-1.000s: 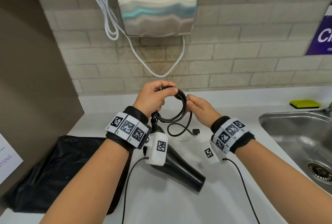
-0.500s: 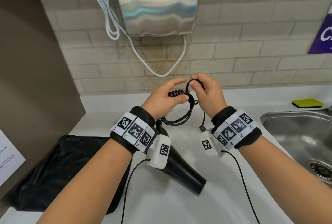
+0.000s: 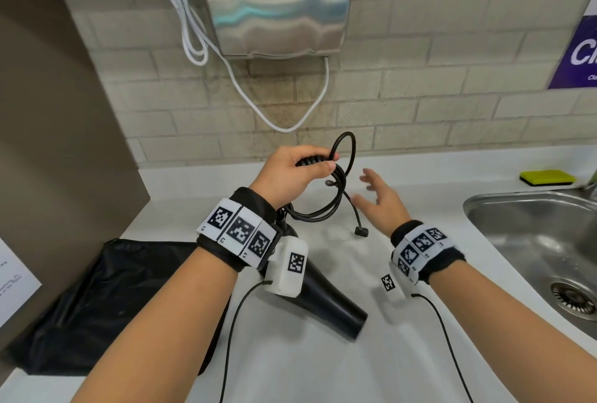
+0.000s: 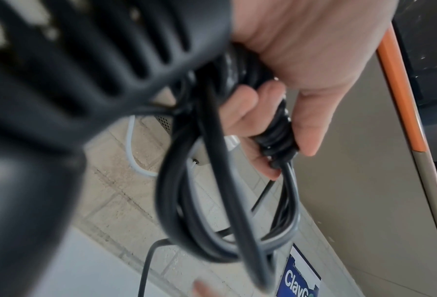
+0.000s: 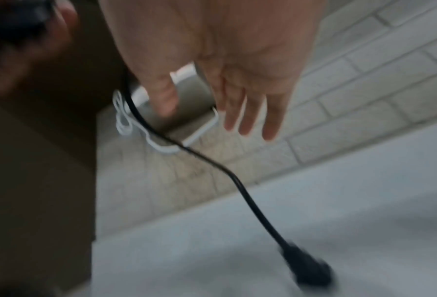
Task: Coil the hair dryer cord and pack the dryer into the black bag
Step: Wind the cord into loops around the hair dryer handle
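Note:
A black hair dryer (image 3: 329, 302) lies on the white counter, nozzle toward me, partly hidden under my left wrist. My left hand (image 3: 290, 176) grips the coiled black cord (image 3: 326, 205) above it, thumb and fingers curled round the bundled loops (image 4: 275, 132). One loop (image 3: 347, 144) sticks up past the fingers. The loose end hangs down to the plug (image 3: 361, 231), also low in the right wrist view (image 5: 306, 267). My right hand (image 3: 376, 192) hovers just right of the coil, fingers spread (image 5: 247, 112), holding nothing. The black bag (image 3: 106, 299) lies flat at the left.
A steel sink (image 3: 533, 241) is sunk into the counter at the right, with a yellow sponge (image 3: 547, 176) behind it. A steel hand dryer (image 3: 277, 5) with a white cable (image 3: 190, 31) hangs on the brick wall. A brown panel (image 3: 55, 128) borders the left.
My right hand has let go of the cord and drawn back to the right with fingers spread. The last loop now stands free above my left hand, and the plug end hangs down.

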`<state>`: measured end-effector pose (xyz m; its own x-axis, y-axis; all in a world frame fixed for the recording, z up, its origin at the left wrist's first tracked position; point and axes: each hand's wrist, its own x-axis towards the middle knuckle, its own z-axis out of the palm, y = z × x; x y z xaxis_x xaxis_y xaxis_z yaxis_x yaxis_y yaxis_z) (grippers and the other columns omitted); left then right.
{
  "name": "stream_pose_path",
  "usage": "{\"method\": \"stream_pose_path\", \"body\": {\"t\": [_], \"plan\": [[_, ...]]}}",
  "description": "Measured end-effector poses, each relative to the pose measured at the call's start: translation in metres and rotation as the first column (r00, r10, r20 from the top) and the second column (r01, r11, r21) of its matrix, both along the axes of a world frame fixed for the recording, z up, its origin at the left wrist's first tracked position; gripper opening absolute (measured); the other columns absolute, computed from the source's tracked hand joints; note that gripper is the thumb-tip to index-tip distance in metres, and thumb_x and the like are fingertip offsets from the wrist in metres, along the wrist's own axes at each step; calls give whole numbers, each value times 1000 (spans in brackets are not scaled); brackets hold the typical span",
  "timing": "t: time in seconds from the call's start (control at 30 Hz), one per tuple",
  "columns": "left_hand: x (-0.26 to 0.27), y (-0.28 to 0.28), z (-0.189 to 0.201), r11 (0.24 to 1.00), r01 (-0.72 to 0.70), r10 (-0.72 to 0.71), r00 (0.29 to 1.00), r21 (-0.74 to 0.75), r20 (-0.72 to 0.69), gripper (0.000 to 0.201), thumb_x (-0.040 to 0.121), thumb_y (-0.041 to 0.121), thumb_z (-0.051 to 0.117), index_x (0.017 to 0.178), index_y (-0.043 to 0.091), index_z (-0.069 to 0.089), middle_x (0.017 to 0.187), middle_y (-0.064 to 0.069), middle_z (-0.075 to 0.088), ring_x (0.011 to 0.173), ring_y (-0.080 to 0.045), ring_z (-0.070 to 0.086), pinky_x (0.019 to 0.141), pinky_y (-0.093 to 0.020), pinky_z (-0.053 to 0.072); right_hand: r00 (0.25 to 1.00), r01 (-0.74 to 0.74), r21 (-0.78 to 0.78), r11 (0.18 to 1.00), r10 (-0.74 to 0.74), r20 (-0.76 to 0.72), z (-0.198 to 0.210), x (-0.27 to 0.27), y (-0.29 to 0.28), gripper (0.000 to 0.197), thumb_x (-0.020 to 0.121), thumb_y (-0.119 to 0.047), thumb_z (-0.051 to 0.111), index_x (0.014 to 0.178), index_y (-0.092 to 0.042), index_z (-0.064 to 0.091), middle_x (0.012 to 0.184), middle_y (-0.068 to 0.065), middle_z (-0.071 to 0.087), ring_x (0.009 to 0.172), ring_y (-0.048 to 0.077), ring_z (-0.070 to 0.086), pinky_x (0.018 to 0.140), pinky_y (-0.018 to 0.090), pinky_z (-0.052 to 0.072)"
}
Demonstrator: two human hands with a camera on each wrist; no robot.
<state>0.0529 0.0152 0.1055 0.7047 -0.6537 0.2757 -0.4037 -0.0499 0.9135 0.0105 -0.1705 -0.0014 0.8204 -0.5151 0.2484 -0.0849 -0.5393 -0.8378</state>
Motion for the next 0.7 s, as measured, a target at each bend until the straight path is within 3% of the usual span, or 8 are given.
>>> {"method": "stream_pose_path", "body": {"t": [0.13,0.2,0.27,0.37,0.47,0.57,0.63,0.7], "plan": [[-2,1,2,998,33,-35,999,57,23,22,88,5,59,109,7,66,68,3,57,35,6,44,40,-2,29,909,-63,-71,995,28,-415,-46,9,-14,61,91,-18,52,145,-18,23,146,7,37,131,25,40,106,32,33],[-1,2,1,997,35,-36,999,66,9,19,88,8,60,105,12,67,68,2,57,33,2,40,38,-4,26,861,-58,-86,995,6,-509,-64,13,-18,45,91,-19,52,135,-16,42,134,8,51,120,25,50,100,30,39],[2,3,0,997,31,-30,999,69,-23,17,88,11,61,100,18,68,69,1,59,33,-1,34,36,-8,26,843,-70,-129,989,-11,-538,-72,14,-18,20,90,-15,52,109,-13,59,113,9,62,106,26,57,86,27,42],[6,3,-3,998,12,-10,999,56,-46,14,88,14,61,94,24,69,69,3,61,33,-2,31,35,-10,25,943,26,31,999,-14,-332,-68,15,-18,16,92,-6,47,81,-9,58,84,8,59,87,22,55,73,24,41],[7,-1,-4,1000,-16,16,999,9,-47,13,88,12,61,96,19,69,68,4,61,33,0,36,37,-7,27,994,107,325,940,-108,-17,-44,19,-17,27,94,-4,42,72,-17,50,69,4,56,75,24,54,76,31,48],[9,-5,-5,998,-62,62,998,-17,-12,18,88,11,60,105,9,67,70,6,59,36,7,46,40,-1,29,944,69,454,889,-205,258,2,14,-5,27,94,-1,40,75,-19,47,72,3,55,71,16,55,71,30,55],[11,-9,-7,994,-100,100,995,-37,-11,18,88,12,61,105,10,68,69,7,58,36,8,46,39,-1,29,889,-49,510,859,-195,415,34,5,5,24,95,-2,40,78,-17,46,77,2,56,71,15,58,63,22,57],[14,-12,-8,987,-147,146,989,-66,-28,17,88,13,61,104,11,68,70,7,59,35,7,45,39,-1,29,838,-170,487,857,-134,528,59,-6,16,22,96,-4,39,80,-16,47,78,1,56,67,14,62,63,24,58]]}}
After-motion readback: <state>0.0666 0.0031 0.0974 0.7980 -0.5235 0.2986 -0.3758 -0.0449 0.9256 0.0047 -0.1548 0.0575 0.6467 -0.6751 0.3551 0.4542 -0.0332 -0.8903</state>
